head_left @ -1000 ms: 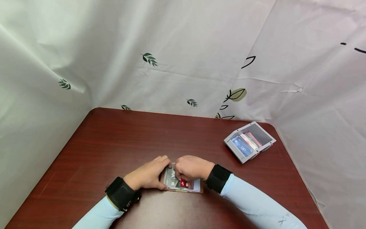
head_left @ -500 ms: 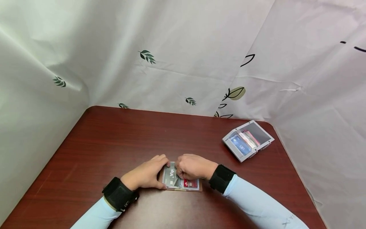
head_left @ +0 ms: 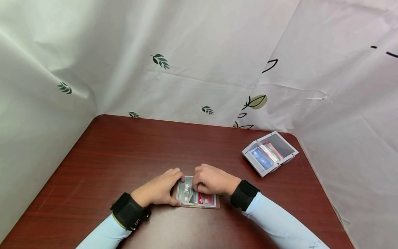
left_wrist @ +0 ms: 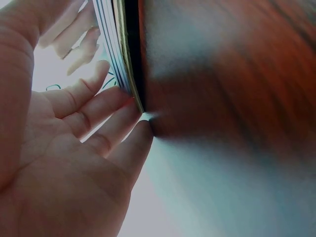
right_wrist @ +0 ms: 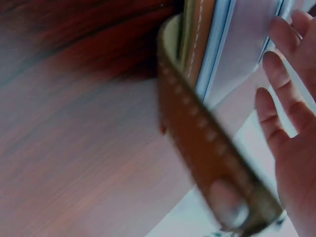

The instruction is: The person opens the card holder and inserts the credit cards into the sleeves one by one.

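Observation:
A brown leather card holder point(right_wrist: 197, 44) with clear plastic sleeves lies open on the table. Its left sleeve shows a grey "Vip" card point(head_left: 186, 189); a red card point(head_left: 206, 199) shows on the right side. My left hand point(head_left: 160, 188) holds the left edge, thumb at the near corner and fingers at the far one. Stacked sleeve edges point(left_wrist: 114, 49) meet its fingertips in the left wrist view. Over the middle, my right hand point(head_left: 214, 180) has curled fingers and pinches at a clear sleeve point(right_wrist: 247, 49); its own knuckles hide the pinch from the head view.
A grey box point(head_left: 255, 166) with a clear window stands at the back right, holding a blue card point(head_left: 262, 158) and several others. The holder's strap point(right_wrist: 197, 133) with a metal snap sticks out at the right. White patterned cloth point(head_left: 186, 69) surrounds the dark red table point(head_left: 140, 145).
My right hand has shifted slightly right and up, uncovering more of the grey card. The red card now lies flatter and further right in the holder. My left hand keeps its hold.

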A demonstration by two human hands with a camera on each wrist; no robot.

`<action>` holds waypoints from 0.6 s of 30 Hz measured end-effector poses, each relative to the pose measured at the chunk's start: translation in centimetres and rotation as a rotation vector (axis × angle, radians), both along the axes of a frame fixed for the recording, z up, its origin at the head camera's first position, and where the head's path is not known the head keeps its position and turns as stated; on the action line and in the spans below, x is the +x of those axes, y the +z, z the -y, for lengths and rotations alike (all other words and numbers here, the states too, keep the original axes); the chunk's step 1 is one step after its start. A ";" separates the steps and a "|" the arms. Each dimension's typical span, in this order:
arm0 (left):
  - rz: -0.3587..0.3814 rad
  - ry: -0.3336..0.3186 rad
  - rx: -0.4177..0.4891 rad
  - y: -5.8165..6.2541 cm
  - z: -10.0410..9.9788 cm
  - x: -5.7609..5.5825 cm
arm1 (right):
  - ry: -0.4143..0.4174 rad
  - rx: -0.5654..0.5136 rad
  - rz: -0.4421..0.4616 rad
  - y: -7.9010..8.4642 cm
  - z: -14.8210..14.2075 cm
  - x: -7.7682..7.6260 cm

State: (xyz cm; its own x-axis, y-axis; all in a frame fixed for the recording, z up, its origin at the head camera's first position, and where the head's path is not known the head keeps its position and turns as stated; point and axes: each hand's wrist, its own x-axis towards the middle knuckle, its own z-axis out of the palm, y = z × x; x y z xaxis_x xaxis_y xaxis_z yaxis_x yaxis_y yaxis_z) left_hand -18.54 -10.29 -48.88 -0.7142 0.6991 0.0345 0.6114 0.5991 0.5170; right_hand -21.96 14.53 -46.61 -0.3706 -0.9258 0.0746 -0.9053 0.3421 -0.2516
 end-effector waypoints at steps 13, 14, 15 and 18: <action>-0.005 0.019 -0.019 -0.2 -0.1 0.1 | -0.642 -0.333 -0.239 2.0 -8.7 -2.2; -0.005 0.018 -0.021 -0.2 -0.1 0.1 | -0.721 -0.356 -0.259 2.1 -9.7 -2.6; -0.004 0.018 -0.023 -0.2 -0.1 0.0 | -0.800 -0.362 -0.270 2.3 -10.7 -2.8; -0.004 0.019 -0.026 -0.1 -0.1 0.0 | -1.021 -0.313 -0.241 2.8 -13.7 -3.4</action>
State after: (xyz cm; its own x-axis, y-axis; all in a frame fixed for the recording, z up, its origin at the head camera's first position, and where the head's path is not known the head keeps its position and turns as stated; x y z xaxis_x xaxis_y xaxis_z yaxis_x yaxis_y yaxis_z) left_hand -18.54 -10.24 -48.99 -0.7270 0.6864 0.0192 0.6021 0.6238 0.4983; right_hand -25.39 28.20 -43.83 -0.8966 -0.1184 0.4268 -0.2689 0.9112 -0.3122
